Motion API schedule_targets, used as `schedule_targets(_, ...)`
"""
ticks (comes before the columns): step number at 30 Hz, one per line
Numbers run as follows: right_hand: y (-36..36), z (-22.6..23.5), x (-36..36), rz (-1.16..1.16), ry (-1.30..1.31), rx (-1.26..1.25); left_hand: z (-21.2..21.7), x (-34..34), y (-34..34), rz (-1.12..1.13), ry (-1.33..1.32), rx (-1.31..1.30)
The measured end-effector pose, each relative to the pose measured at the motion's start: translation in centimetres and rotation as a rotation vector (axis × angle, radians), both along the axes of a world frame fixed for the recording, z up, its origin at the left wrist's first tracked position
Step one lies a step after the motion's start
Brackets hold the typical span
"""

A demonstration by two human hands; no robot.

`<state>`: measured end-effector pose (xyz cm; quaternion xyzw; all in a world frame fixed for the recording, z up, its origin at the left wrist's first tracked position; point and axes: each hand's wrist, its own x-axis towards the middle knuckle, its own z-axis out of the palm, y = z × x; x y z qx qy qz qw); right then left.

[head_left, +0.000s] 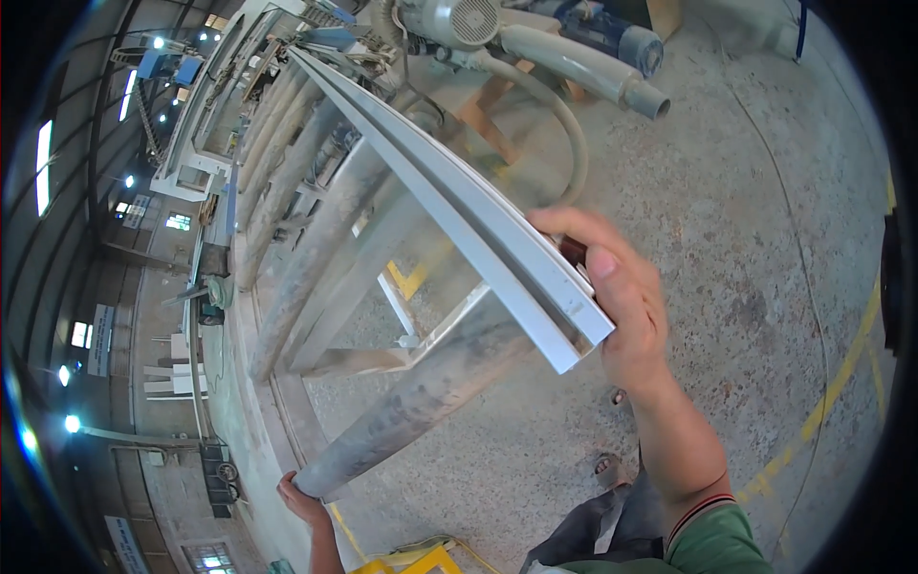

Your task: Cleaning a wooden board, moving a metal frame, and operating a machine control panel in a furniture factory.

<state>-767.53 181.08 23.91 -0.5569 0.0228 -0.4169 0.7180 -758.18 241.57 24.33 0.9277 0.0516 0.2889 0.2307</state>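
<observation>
Speckled workshop floor (708,335), yellow line (813,429), right fingers (579,226) clamped on white profile (521,249), left fingers (290,486) at roller (411,411) end, grip unclear

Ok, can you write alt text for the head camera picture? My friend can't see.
A person's right hand grips a long, grooved white strip near its end. Their left hand is at the end of a dusty gray roller. Machinery stands on the speckled floor beyond.

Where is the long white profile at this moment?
In the head view, the long white profile slants over rollers from upper left down to the right hand.
</observation>
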Motion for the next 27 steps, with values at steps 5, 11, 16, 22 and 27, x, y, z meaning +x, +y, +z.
schedule_targets(5, 0.2, -0.1, 0.1, 0.018, 0.021, 0.021, 0.7, -0.4, -2.0, 0.039, 0.023, 0.097)
schedule_targets(11, 0.7, 3.1, -1.2, 0.126, 0.096, 0.043, 3.1, -1.4, -2.7, 0.036, -0.009, 0.189)
schedule_targets(16, 0.7, 4.1, -2.4, 0.212, 0.193, 0.020, 3.3, -1.7, -3.2, 0.052, -0.006, 0.273)
schedule_targets(22, 0.7, 5.8, -2.6, 0.266, 0.270, 0.097, 3.3, -1.7, -2.9, 0.115, -0.074, 0.245)
schedule_targets(27, 0.4, 8.5, -2.3, 0.126, 0.509, -0.247, 3.7, -1.7, -2.9, 0.139, -0.063, 0.260)
